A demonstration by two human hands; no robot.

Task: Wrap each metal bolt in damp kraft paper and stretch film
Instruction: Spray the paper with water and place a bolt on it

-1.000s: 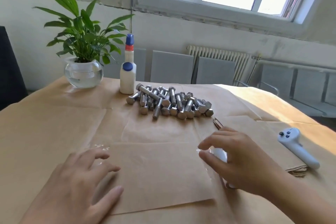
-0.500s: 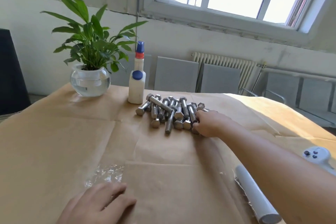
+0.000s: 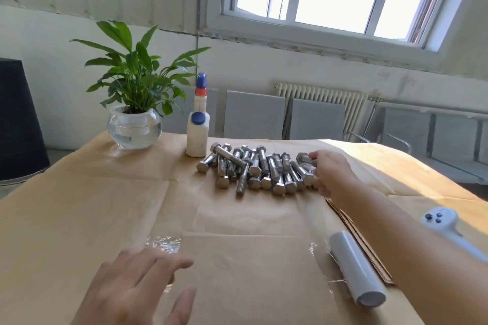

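Shiny hex-headed bolts (image 3: 258, 169), loosely heaped

The right hand (image 3: 331, 175) reaches into the right end of a pile of bolts (image 3: 257, 170), fingers around one bolt. The left hand (image 3: 134, 287) lies flat, fingers spread, on a kraft paper sheet (image 3: 253, 277) over stretch film (image 3: 163, 241). A film roll (image 3: 355, 268) lies just right of the sheet.

Left hand (image 3: 137, 287), right hand (image 3: 333, 174) bare — no sleeves, rings.
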